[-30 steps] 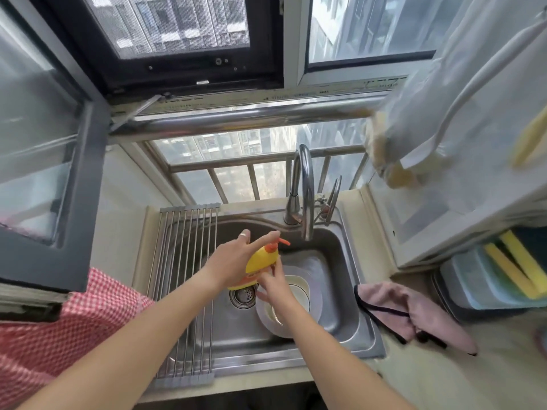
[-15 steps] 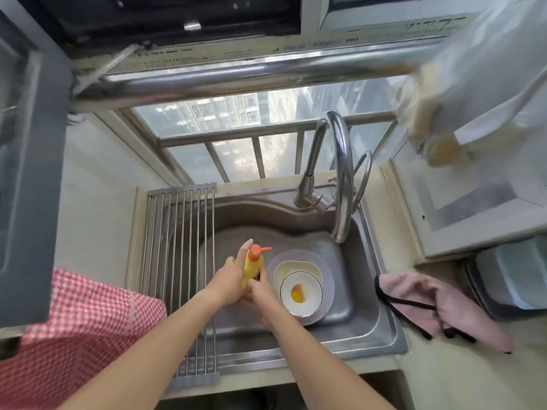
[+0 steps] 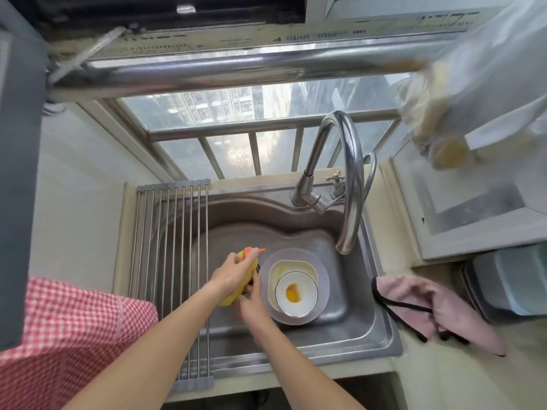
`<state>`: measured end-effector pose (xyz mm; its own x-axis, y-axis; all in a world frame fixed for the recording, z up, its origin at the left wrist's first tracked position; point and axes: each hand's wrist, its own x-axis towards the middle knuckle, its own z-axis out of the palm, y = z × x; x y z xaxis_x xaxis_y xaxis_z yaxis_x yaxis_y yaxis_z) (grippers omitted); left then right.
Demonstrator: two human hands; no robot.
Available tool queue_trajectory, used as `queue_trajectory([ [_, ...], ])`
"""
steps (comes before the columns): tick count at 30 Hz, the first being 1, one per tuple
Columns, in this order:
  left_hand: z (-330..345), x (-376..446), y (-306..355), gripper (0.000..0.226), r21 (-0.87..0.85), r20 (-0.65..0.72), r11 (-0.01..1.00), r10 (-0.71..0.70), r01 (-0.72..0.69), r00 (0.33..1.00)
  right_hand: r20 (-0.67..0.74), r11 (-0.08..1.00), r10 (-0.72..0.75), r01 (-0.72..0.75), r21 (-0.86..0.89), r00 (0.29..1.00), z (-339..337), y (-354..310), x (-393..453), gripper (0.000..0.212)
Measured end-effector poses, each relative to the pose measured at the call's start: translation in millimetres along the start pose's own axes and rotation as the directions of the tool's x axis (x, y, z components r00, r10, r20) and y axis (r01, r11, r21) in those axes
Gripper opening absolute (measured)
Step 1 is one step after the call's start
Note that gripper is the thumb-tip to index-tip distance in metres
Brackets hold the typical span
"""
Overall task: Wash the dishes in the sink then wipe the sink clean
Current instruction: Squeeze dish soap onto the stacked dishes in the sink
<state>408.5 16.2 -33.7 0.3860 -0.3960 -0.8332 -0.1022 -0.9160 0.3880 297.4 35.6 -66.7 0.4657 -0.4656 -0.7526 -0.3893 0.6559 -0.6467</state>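
**Soap bottle held over the sink beside stacked dishes**

Head view: at the centre of the frame the left hand [image 3: 233, 272] wraps its fingers around a yellow soap bottle [image 3: 236, 291] with an orange cap [image 3: 251, 250], held tilted above the steel sink [image 3: 349, 294]. The right hand [image 3: 251, 304] sits just beneath and against the bottle; its fingers are curled near the bottle's lower end, and whether they hold something dark there cannot be told.

Just right of the hands, inside the sink, lies a stack of dishes: a pale lilac plate [image 3: 325, 287] at the bottom, a cream bowl [image 3: 291, 266] on it, and a white gold-rimmed bowl [image 3: 296, 292] on top, with a yellow-orange smear in its bottom.

A roll-up drying rack [image 3: 168, 261] covers the left part of the sink. The curved faucet [image 3: 350, 184] arches over the basin in the upper right, its spout above the plate's far edge. A pink cloth [image 3: 438, 309] lies on the counter [image 3: 444, 380] at right, its corner overlapping the sink rim. A red checked cloth [image 3: 65, 335] fills the lower left.
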Motion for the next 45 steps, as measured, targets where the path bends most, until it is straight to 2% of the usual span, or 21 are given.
queue_trajectory([
  [3, 7, 3, 0, 0.084, 0.066, 0.01, 0.998, 0.016, -0.016, 1.0, -0.036, 1.0, 0.002, -0.001, 0.012, 0.999, 0, 7, -1, 0.079],
  [10, 10, 1, -1, 0.065, 0.199, 0.068, 0.976, 0.072, -0.084, 0.995, -0.064, 0.998, 0.065, -0.064, 0.019, 0.996, -6, 10, -5, 0.064],
  [13, 10, -4, -3, 0.083, 0.197, 0.071, 0.978, 0.058, -0.071, 0.996, -0.073, 0.993, 0.108, -0.104, 0.053, 0.991, -7, 10, -7, 0.061],
  [15, 12, -4, -6, 0.088, 0.249, 0.021, 0.964, 0.086, -0.088, 0.996, -0.077, 0.993, 0.111, -0.107, 0.053, 0.991, -5, 6, -10, 0.062],
  [20, 21, -6, -16, 0.077, 0.332, -0.101, 0.927, 0.219, -0.175, 0.97, -0.127, 0.988, 0.12, -0.105, 0.116, 0.985, 5, 11, 1, 0.084],
  [22, 26, -7, -17, 0.072, 0.353, -0.115, 0.913, 0.26, -0.205, 0.959, -0.152, 0.981, 0.153, -0.131, 0.144, 0.976, 6, 17, 4, 0.086],
  [23, 28, -8, -17, 0.07, 0.367, -0.122, 0.904, 0.281, -0.219, 0.952, -0.162, 0.978, 0.171, -0.147, 0.15, 0.972, 6, 15, 1, 0.079],
  [25, 32, -9, -17, 0.067, 0.393, -0.149, 0.887, 0.322, -0.243, 0.935, -0.201, 0.966, 0.2, -0.16, 0.201, 0.959, 4, 13, -4, 0.046],
  [26, 34, -9, -17, 0.067, 0.406, -0.168, 0.88, 0.339, -0.249, 0.926, -0.194, 0.956, 0.23, -0.184, 0.228, 0.954, 3, 16, -1, 0.042],
  [29, 36, -9, -18, 0.068, 0.423, -0.185, 0.869, 0.361, -0.258, 0.914, -0.138, 0.937, 0.26, -0.214, 0.278, 0.956, 1, 22, 6, 0.088],
  [30, 35, -9, -18, 0.071, 0.424, -0.19, 0.87, 0.359, -0.253, 0.914, -0.126, 0.943, 0.248, -0.21, 0.258, 0.96, 0, 24, 7, 0.093],
  [31, 34, -8, -18, 0.074, 0.426, -0.201, 0.871, 0.354, -0.243, 0.914, -0.113, 0.962, 0.22, -0.196, 0.189, 0.969, -2, 19, 1, 0.088],
  [34, 27, -5, -19, 0.079, 0.435, -0.251, 0.878, 0.332, -0.201, 0.909, -0.103, 0.986, 0.131, -0.14, -0.089, 0.986, -13, 12, -13, 0.054],
  [40, 21, -6, -18, 0.081, 0.419, -0.278, 0.895, 0.286, -0.153, 0.917, -0.233, 0.938, 0.101, -0.171, -0.303, 0.967, -48, 20, -15, 0.033],
  [45, 15, -11, -16, 0.082, 0.378, -0.242, 0.915, 0.241, -0.138, 0.94, -0.246, 0.862, -0.015, -0.112, -0.495, 0.969, -74, 23, -21, 0.025],
])
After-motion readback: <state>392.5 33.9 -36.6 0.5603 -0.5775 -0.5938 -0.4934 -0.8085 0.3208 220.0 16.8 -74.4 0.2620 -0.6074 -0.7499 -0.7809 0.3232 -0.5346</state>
